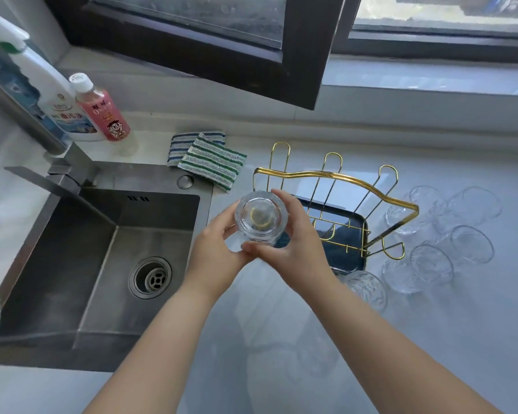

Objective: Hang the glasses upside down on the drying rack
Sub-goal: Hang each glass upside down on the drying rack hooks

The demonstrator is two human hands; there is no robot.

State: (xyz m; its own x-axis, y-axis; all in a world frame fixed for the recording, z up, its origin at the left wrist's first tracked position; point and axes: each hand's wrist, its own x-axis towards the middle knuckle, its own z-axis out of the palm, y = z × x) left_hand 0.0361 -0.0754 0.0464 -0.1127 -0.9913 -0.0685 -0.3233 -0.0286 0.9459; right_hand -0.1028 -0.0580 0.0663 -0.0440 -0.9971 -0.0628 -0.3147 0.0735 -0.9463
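Person stood at a pale countertop. Landmark: gold wire drying rack (335,204) on its dark drip tray (346,255).

- Both hands closed around one clear tumbler (260,218), held just left of the rack, between rack and steel sink (96,264). Left hand (214,252) cupped its near-left side; right hand (293,243) wrapped the right side, fingers curled over the far edge.
- The tumbler's thick base appeared to face the camera, so it seemed already inverted. A gold loop showed through the glass; whether a rack prong was already inside could not be told.
- No other glass hung on the rack. Three tall prongs at the rack's far side stood bare.
- Remaining glasses (449,234) clustered right of the rack; one more (368,288) at its near corner, close against the right forearm.
- Striped cloths (210,162) lay at the rack's far left.

Judgement: first glass, early in the task. To do it well, keep the mouth down and level, centre it over a prong, lower slowly so the rim does not strike wire, and release only once the glass is seated. The light rack may tip; one hand could steady it.
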